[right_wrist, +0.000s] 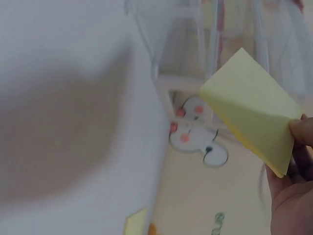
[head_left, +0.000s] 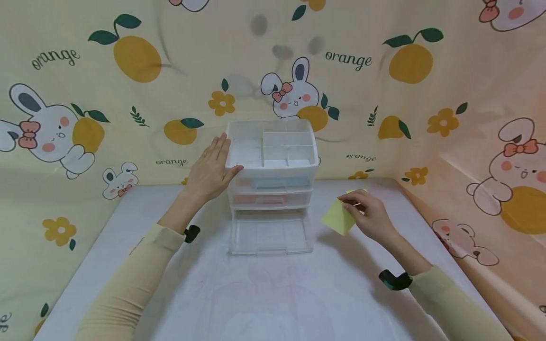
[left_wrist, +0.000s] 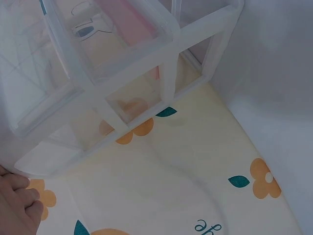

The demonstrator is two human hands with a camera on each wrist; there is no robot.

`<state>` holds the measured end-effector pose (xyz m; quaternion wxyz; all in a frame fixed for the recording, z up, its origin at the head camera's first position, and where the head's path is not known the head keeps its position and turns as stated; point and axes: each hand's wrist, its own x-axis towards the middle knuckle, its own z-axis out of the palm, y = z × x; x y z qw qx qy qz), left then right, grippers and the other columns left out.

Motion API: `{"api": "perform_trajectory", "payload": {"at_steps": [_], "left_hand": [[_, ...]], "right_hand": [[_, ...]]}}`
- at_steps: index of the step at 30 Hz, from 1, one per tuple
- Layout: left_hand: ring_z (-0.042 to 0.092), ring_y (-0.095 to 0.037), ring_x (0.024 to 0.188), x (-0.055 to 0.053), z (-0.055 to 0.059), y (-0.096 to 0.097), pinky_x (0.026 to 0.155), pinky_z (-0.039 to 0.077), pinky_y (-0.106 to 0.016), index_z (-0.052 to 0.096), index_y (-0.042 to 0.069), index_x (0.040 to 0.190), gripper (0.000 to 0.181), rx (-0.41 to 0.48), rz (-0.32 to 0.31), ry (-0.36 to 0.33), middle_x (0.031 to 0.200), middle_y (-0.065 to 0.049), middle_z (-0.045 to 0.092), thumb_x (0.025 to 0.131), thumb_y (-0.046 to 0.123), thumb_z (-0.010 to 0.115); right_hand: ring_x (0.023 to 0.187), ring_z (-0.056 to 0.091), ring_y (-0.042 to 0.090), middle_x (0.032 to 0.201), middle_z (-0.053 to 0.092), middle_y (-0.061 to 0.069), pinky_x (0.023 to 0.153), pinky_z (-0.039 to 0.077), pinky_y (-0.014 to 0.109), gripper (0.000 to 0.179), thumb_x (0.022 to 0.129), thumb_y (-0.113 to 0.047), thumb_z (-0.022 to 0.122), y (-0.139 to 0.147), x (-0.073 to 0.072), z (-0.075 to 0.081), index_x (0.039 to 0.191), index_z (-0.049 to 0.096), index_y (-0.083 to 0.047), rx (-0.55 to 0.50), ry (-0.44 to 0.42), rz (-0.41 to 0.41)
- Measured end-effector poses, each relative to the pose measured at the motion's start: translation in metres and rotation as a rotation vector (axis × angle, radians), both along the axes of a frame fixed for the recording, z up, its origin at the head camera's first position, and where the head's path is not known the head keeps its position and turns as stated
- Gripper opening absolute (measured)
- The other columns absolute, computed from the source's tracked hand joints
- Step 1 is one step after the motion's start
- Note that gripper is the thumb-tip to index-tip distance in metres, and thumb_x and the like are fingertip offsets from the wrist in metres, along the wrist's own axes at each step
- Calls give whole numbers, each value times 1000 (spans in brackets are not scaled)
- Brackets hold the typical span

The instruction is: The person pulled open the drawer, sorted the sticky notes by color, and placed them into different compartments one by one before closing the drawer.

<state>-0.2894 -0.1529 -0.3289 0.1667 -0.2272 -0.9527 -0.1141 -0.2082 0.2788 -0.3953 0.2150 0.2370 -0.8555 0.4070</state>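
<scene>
A white plastic drawer organizer [head_left: 273, 166] with clear drawers stands at the back of the table. Its bottom drawer [head_left: 272, 232] is pulled out, while the two above it are pushed in, with bluish and pinkish contents showing through. Against the organizer's upper left side rests my left hand [head_left: 209, 170], fingers straight and thumb over the front top edge. My right hand [head_left: 368, 213] pinches a pad of yellow sticky notes [right_wrist: 252, 107] between thumb and fingers, to the right of the open drawer. The pad is tilted and held above the table.
Another piece of yellow paper [right_wrist: 135, 223] lies on the table behind my right hand. Divided compartments [head_left: 287, 147] form the organizer's top. A patterned cloth [head_left: 187, 71] with rabbits and oranges hangs close behind the white table [head_left: 264, 298] and along its sides.
</scene>
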Motion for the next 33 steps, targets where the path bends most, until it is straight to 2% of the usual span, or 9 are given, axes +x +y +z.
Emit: {"api": "perform_trajectory", "payload": {"at_steps": [7, 14, 25, 33], "left_hand": [[4, -32, 161, 0, 0, 0, 130, 12, -46, 11, -2, 165, 88, -3, 2, -7, 174, -15, 4, 108, 56, 45], [6, -33, 161, -2, 0, 0, 130, 13, -47, 12, -3, 164, 88, -3, 2, -4, 174, -16, 6, 108, 56, 45], [8, -33, 161, -3, -3, -1, 130, 14, -47, 15, -4, 164, 87, 0, -2, 27, 174, -17, 8, 108, 56, 45], [7, -33, 161, -2, -2, -1, 130, 14, -47, 14, -4, 164, 88, -3, -1, 18, 174, -16, 7, 108, 56, 45]], "right_hand": [[93, 67, 19, 106, 73, 9, 77, 56, 11, 24, 93, 9, 72, -26, -2, 4, 112, 77, -3, -4, -15, 43], [96, 66, 12, 108, 72, 9, 76, 57, 13, 20, 94, 7, 71, -52, -6, 7, 111, 77, -2, -21, -45, 63], [95, 69, 26, 108, 72, 9, 75, 60, 23, 20, 95, 7, 71, -88, -14, 1, 111, 77, -3, -64, -51, 164], [96, 69, 23, 109, 72, 8, 74, 61, 26, 21, 95, 7, 70, -117, -18, -4, 111, 78, -4, -53, -57, 230]]}}
